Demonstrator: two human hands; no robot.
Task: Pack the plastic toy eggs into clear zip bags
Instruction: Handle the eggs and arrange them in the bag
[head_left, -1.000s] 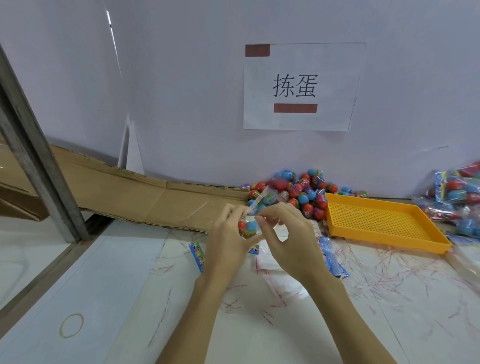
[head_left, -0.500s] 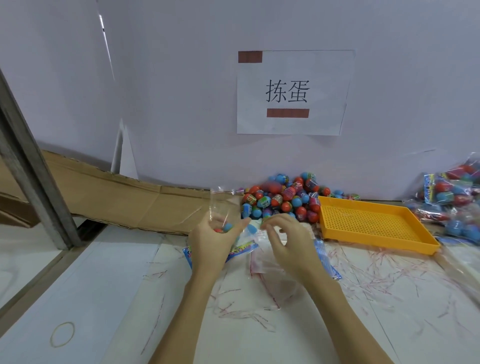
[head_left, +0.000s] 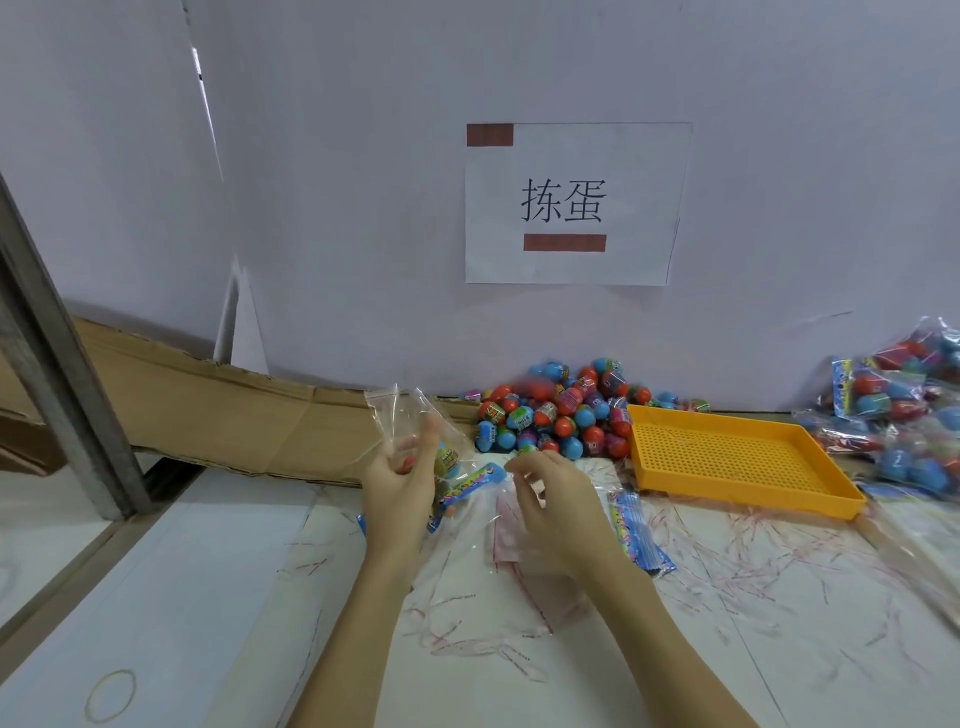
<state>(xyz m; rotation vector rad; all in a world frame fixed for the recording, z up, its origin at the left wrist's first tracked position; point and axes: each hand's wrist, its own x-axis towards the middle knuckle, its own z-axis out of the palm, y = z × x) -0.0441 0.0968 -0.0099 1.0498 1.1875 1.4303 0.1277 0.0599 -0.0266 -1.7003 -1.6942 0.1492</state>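
Observation:
My left hand (head_left: 397, 480) grips a clear zip bag (head_left: 395, 413) that stands upright and holds a few toy eggs; a blue-green egg (head_left: 448, 460) shows through the plastic beside my fingers. A short way to the right, my right hand (head_left: 553, 501) hovers with loosely curled fingers over a flat stack of empty clear bags (head_left: 506, 540) on the table and holds nothing that I can see. A heap of red and blue plastic eggs (head_left: 556, 415) lies against the back wall, just beyond both hands.
An orange mesh tray (head_left: 727, 452) sits right of the egg heap. Filled bags (head_left: 893, 415) are piled at the far right. Blue printed header cards (head_left: 636, 530) lie beside my right hand, with red strips (head_left: 753, 566) scattered around. Cardboard (head_left: 234, 415) and a metal post (head_left: 52, 374) stand left.
My hands have come apart. The left hand carried the bag with eggs to the left, while the right hand let go of it and dropped toward the empty bags.

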